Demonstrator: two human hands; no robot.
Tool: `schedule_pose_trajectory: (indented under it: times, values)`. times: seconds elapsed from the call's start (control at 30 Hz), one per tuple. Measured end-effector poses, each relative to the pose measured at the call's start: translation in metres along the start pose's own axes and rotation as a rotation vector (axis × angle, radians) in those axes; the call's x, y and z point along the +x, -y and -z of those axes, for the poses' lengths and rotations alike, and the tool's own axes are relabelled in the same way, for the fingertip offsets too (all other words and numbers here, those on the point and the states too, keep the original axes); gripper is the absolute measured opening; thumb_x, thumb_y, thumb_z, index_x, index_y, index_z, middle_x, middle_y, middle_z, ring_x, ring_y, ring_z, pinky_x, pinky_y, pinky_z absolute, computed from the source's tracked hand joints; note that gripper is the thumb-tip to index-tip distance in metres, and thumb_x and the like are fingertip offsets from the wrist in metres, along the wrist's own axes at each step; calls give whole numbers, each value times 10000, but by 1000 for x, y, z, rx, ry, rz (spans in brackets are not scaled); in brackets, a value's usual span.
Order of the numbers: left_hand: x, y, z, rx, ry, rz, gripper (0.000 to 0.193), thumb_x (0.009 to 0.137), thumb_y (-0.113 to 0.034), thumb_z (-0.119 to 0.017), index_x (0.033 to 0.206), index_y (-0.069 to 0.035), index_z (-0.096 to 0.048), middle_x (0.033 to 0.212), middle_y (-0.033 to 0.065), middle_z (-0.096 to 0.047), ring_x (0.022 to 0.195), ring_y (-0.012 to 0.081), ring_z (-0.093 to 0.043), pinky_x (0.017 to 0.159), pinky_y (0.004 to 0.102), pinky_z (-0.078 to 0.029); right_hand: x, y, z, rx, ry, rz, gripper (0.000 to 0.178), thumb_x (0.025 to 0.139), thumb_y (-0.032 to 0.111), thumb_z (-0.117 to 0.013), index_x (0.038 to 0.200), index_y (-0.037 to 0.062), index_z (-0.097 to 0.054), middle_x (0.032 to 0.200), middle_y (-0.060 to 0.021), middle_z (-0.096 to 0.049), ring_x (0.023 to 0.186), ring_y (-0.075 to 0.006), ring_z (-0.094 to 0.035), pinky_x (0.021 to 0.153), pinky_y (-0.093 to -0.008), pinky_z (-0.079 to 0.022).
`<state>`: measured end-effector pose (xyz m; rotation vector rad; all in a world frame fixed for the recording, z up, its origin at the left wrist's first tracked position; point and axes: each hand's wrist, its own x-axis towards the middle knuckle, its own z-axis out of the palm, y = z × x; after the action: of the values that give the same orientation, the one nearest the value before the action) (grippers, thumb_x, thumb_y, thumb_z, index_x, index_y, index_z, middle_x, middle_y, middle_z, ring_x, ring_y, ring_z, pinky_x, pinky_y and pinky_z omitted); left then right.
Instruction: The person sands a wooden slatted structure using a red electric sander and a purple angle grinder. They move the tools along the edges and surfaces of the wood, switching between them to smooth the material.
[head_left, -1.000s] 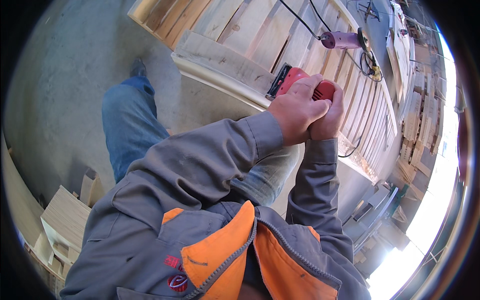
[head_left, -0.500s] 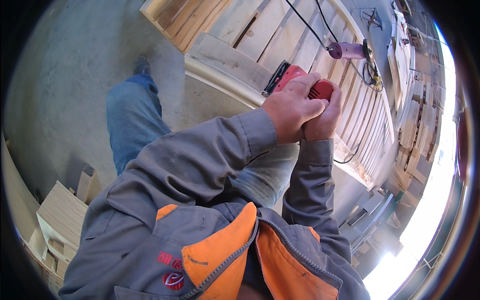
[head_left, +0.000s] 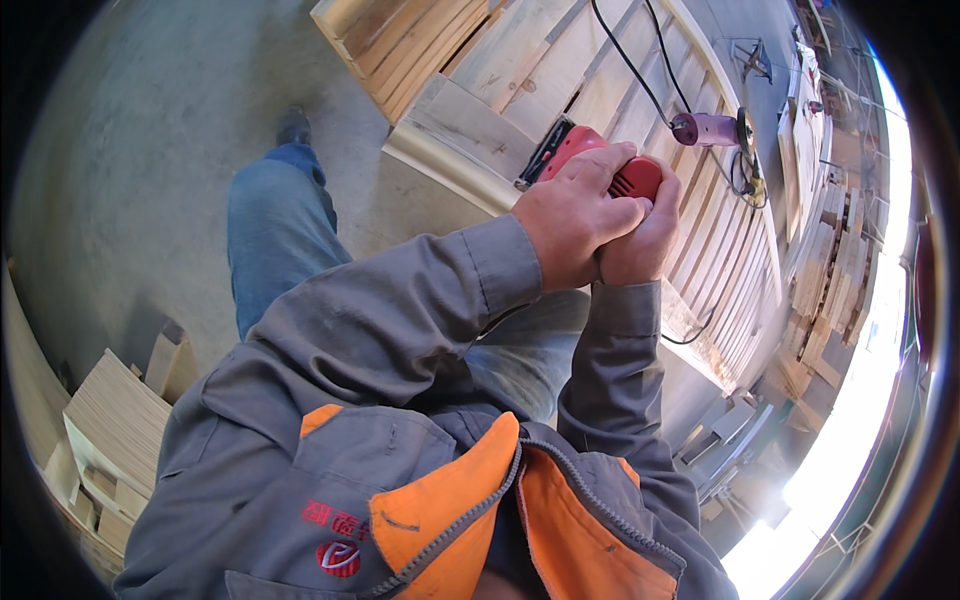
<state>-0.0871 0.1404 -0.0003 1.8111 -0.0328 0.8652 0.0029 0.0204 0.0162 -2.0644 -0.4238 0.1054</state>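
Both my hands are wrapped round a red electric sander [head_left: 575, 146] with a dark sanding base at its left end. My left hand [head_left: 570, 215] lies over the middle of its body. At the rear end, beside the dark vent slots, my right hand [head_left: 645, 235] closes round the housing. The sander is over the near edge of a slatted wooden panel [head_left: 480, 125]; whether its base touches the wood I cannot tell. A rounded pale rail [head_left: 440, 168] runs along the panel's near side.
An angle grinder [head_left: 705, 129] with a purplish body lies on the slats to the right, with black cables [head_left: 630, 62] running past it. Stacked boards [head_left: 822, 265] stand at the far right. Cut wood pieces [head_left: 120, 415] are piled at the lower left.
My hands and the sander have shifted slightly left along the panel's near edge. The panel and grinder appear a little lower and further right in view. My grip is the same.
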Motion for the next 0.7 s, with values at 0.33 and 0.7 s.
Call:
schedule_pose_trajectory:
  times: [0.33, 0.7]
  values:
    - [5, 9, 34, 2, 0, 19, 490, 735, -193, -891, 1193, -125, -728, 1481, 304, -532, 1328, 500, -572, 1091, 518, -515, 6, 16, -27, 88, 35, -23, 516, 858, 170, -791, 1321, 45, -601, 1146, -162, -699, 1037, -283, -699, 933, -395, -567]
    - [10, 18, 64, 23, -25, 32, 498, 727, -171, -895, 1196, -118, -737, 1483, 297, -536, 1318, 485, -585, 1083, 505, -528, 13, 33, -56, 62, 69, 29, 532, 854, 168, -808, 1326, 49, -594, 1150, -151, -698, 1039, -263, -691, 932, -388, -564]
